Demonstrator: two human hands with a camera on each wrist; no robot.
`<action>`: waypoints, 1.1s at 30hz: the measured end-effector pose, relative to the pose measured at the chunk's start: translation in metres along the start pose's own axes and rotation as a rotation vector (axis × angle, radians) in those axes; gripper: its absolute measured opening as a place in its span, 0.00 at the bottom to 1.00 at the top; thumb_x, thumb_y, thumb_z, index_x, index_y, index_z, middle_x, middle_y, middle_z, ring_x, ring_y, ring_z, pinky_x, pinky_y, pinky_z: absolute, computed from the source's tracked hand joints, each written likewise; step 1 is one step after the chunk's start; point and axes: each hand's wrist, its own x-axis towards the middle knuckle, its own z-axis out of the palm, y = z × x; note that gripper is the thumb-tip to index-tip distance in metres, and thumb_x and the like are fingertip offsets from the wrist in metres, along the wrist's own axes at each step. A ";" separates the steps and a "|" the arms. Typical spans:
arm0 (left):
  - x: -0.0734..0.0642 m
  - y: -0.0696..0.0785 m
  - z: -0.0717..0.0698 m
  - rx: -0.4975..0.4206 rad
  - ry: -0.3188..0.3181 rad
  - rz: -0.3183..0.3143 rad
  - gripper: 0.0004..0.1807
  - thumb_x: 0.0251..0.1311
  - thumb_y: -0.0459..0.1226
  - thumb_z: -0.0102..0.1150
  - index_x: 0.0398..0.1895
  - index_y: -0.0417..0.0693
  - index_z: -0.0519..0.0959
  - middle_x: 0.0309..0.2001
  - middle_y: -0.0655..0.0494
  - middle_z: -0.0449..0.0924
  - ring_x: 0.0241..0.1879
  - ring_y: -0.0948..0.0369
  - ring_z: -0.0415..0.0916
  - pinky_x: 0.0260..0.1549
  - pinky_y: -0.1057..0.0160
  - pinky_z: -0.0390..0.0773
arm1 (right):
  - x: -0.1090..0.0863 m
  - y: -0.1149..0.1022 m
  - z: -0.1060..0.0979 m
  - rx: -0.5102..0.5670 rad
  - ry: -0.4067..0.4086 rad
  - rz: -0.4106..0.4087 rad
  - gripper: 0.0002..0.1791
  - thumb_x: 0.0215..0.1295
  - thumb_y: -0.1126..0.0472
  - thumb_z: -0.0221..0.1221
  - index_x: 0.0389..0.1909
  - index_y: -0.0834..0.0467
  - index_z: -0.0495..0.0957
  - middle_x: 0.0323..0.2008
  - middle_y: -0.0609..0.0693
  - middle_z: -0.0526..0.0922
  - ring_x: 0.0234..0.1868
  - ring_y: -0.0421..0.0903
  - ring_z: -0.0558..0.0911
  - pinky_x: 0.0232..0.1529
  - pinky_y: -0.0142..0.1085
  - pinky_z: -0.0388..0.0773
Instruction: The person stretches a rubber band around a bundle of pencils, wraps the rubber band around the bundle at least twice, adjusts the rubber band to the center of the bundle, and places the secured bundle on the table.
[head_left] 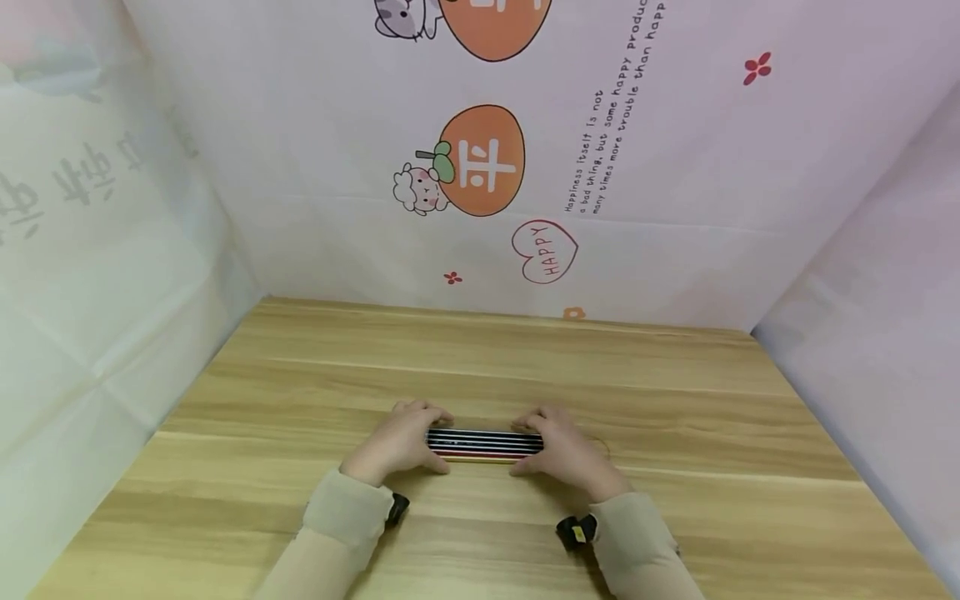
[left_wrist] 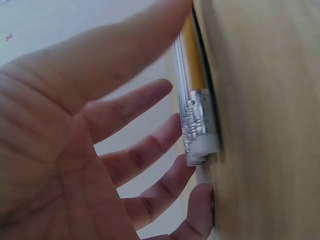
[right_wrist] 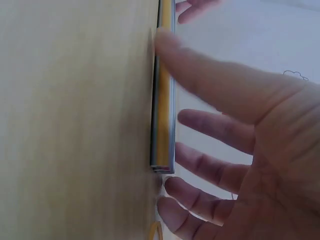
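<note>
Broadly, a wooden tabletop (head_left: pixel 480 521) lies beneath both hands. The left hand (head_left: pixel 401 440) and right hand (head_left: pixel 566 450), half curled, hold opposite ends of a row of pencils (head_left: pixel 483 446) between them, hiding those ends from above. Beside the right hand, a thin yellow loop (right_wrist: pixel 156 231) is cut off; near the left fingers, white erasers (left_wrist: pixel 205 144) blur.

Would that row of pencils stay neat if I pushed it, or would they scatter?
The pencils would probably fan apart or slide, as they lie side by side with no band visible around them. Each looks stiff, its shaft being straight, and likely light, being so slim.
</note>
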 end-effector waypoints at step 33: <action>0.005 -0.008 0.001 0.014 -0.036 -0.010 0.14 0.48 0.42 0.77 0.34 0.50 0.81 0.37 0.58 0.79 0.39 0.57 0.71 0.40 0.56 0.76 | 0.003 0.001 -0.001 0.001 -0.037 0.057 0.11 0.54 0.60 0.73 0.34 0.56 0.80 0.33 0.46 0.77 0.35 0.42 0.73 0.38 0.37 0.75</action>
